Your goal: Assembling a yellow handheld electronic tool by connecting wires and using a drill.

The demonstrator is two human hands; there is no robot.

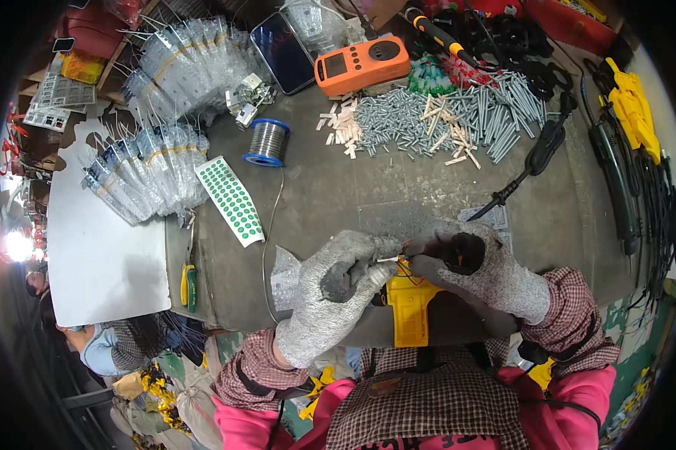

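My left hand (338, 279), in a grey knit glove with worn dark patches, has its thumb and fingertips pinched together on a small white-tipped wire end (387, 259). My right hand (479, 262), gloved the same way with blackened fingers, meets it from the right with its fingertips closed. What those right fingertips hold is hidden. Between and just below the hands is a yellow plastic housing (411, 313), its lower part pointing toward my body. Thin coloured wires (405, 268) come out of its top near my fingertips.
A solder spool (267, 142), green sticker sheet (231, 201) and bagged parts (150, 169) lie left. Screws (398, 120), an orange meter (362, 64) and a phone (282, 52) are at the back. A black cable (529, 169) crosses the right side; pliers (189, 285) lie near left.
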